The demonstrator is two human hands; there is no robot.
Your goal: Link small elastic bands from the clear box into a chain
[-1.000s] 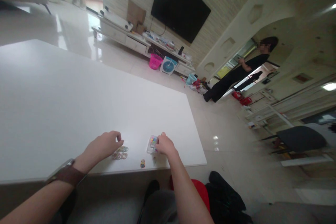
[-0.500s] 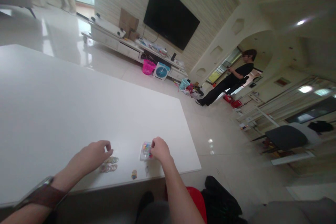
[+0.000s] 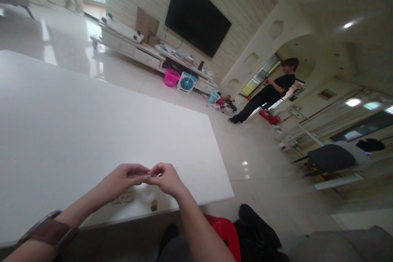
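Note:
Both my hands meet above the near edge of the white table (image 3: 92,123). My left hand (image 3: 124,178) and my right hand (image 3: 164,178) are pinched together fingertip to fingertip around something too small to make out. Under my left hand lies a small pile of coloured rubber bands (image 3: 123,199). A small yellow figure (image 3: 154,204) lies on the table below my right hand. The small clear box of coloured bits is hidden behind my right hand. A brown watch strap (image 3: 46,231) is on my left wrist.
A person in black (image 3: 264,96) stands far off by the archway. A TV (image 3: 196,12) hangs above a low cabinet (image 3: 144,51) with a pink basket (image 3: 171,77) and a fan (image 3: 186,82) beside it. A red stool (image 3: 225,233) and a dark bag (image 3: 258,231) sit by my legs. A dark chair (image 3: 330,159) stands right.
My right hand has left the small clear box and moved left; my left hand has risen from the rubber bands. Their fingertips now meet in a pinch above the table.

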